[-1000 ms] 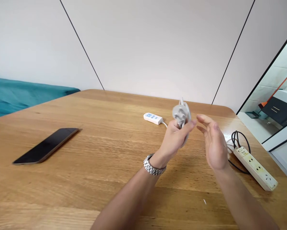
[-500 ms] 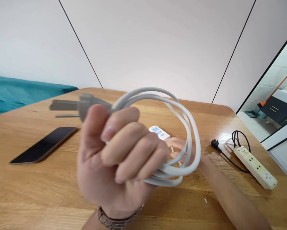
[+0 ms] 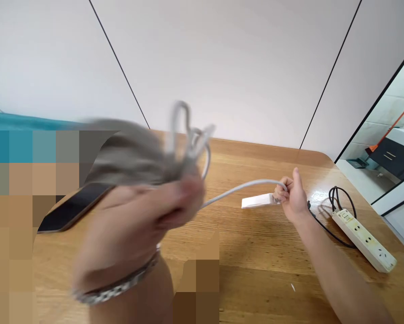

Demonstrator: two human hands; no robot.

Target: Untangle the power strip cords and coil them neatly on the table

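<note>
My left hand, wearing a metal-band watch, is closed on bunched loops of a white power cable. Motion smears this bundle, and its plug cannot be made out clearly. One stretch of the cable runs from the bundle across to my right hand. My right hand is also closed on the cable, thumb up, close to the end of a small white power strip. That strip shows its side just left of the right fingers.
A black phone lies on the wooden table at left. To the right sits an older cream power strip with a black cord. A white wall stands behind. Blurred squares cover the lower left.
My left hand has turned and shifted left, and the coil has lost its round shape. My right hand has moved right, closing on the cable, and the white strip has turned onto its side.
</note>
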